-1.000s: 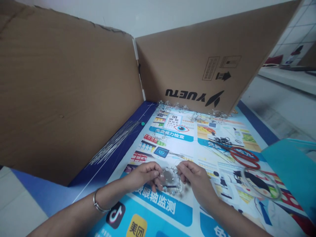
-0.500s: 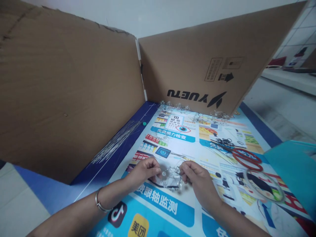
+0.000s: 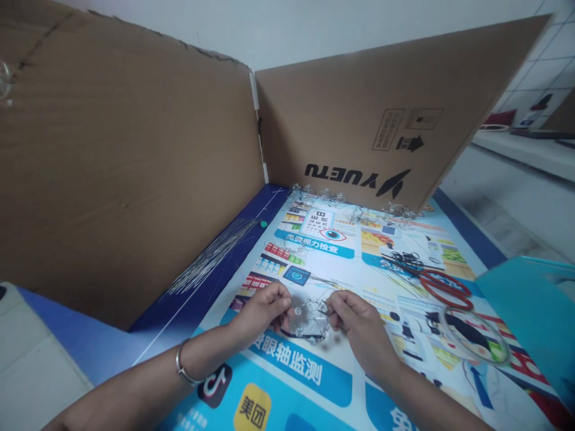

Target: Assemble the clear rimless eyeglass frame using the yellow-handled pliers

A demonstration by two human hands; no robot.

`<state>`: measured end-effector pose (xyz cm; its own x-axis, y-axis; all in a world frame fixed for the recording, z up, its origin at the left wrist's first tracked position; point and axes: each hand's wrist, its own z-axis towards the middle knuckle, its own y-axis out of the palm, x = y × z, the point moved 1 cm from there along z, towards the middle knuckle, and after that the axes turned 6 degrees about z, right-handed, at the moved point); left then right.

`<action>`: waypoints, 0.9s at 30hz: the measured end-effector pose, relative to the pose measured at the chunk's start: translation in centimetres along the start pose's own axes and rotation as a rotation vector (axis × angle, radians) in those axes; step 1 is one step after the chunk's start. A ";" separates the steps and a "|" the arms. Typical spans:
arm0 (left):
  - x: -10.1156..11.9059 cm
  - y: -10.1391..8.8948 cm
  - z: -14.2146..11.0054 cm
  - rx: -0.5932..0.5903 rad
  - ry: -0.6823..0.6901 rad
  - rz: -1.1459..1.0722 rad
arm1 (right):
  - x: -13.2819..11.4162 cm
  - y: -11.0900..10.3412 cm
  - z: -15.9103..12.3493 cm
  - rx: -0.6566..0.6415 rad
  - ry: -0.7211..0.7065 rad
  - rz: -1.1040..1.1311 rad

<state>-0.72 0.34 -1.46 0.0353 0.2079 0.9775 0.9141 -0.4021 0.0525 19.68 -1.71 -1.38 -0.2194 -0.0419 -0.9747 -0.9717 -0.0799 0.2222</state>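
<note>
Both my hands meet low in the middle of the printed poster (image 3: 314, 377). My left hand (image 3: 263, 311), with a silver bangle on its wrist, pinches one side of a small cluster of clear crystal beads on wire (image 3: 308, 320). My right hand (image 3: 354, 320) pinches the other side, fingers curled closed. The cluster hangs just above the poster between the two hands.
Brown cardboard panels (image 3: 135, 179) stand on the left and at the back. A bundle of thin metal wires (image 3: 211, 257) lies by the left panel. Red-handled scissors (image 3: 442, 284), a wire ring (image 3: 476, 338), black small parts (image 3: 406, 258) and a teal sheet (image 3: 530, 311) lie right. Clear beads (image 3: 323, 194) line the back.
The two hands stay together on the bead cluster with small finger movements; the view has shifted slightly downward and to the left.
</note>
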 end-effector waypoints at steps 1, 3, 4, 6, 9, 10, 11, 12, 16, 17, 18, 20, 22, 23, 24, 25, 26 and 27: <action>0.0 0.0 0.0 0.036 0.019 0.049 | 0.0 0.1 0.0 -0.003 0.000 0.005; 0.0 0.2 0.2 0.104 0.053 0.121 | 0.0 0.2 0.0 -0.008 0.002 0.015; 0.0 0.4 0.2 0.123 0.058 0.129 | 0.1 0.3 0.0 -0.010 0.003 0.018; 0.0 1.0 0.4 0.123 0.038 0.116 | 0.2 0.4 0.1 -0.010 0.004 0.023; 0.0 1.9 0.6 0.080 -0.008 0.098 | 0.2 0.5 0.1 0.001 0.003 0.031; 0.0 2.1 0.6 0.068 -0.015 0.090 | 0.2 0.5 0.1 0.007 0.002 0.034; 0.0 2.2 0.6 0.057 -0.017 0.078 | 0.2 0.5 0.1 0.012 0.001 0.036; 0.1 2.3 0.6 0.052 -0.014 0.061 | 0.2 0.5 0.1 0.015 -0.001 0.037; 0.2 1.9 0.6 0.055 0.001 0.048 | -0.1 0.5 0.1 0.013 -0.006 0.040; 0.2 1.7 0.6 0.056 0.002 0.059 | -0.2 0.5 0.1 0.014 -0.007 0.038; 0.1 1.5 0.6 0.055 0.004 0.069 | -0.2 0.5 0.1 0.015 -0.008 0.034; 0.0 1.2 0.6 0.051 0.011 0.087 | -0.3 0.5 0.1 0.012 -0.007 0.019; -0.3 0.8 0.6 0.063 0.029 0.114 | -0.3 0.5 0.1 0.006 -0.002 0.000; -0.4 0.7 0.6 0.077 0.043 0.138 | -0.3 0.5 0.1 0.003 0.002 -0.009; -0.6 0.6 0.6 0.097 0.060 0.163 | -0.3 0.5 0.0 0.002 0.006 -0.017; -0.7 0.4 0.6 0.117 0.080 0.188 | -0.3 0.5 0.0 0.001 0.009 -0.025; -0.7 0.4 0.6 0.131 0.098 0.208 | -0.3 0.5 0.0 0.000 0.013 -0.032; -0.8 0.3 0.6 0.137 0.109 0.222 | -0.3 0.5 -0.1 -0.001 0.017 -0.039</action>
<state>-0.21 0.60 -2.33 0.2039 0.0284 0.9786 0.9353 -0.3011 -0.1861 19.24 -1.80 -0.97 -0.1795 -0.0559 -0.9822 -0.9795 -0.0824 0.1837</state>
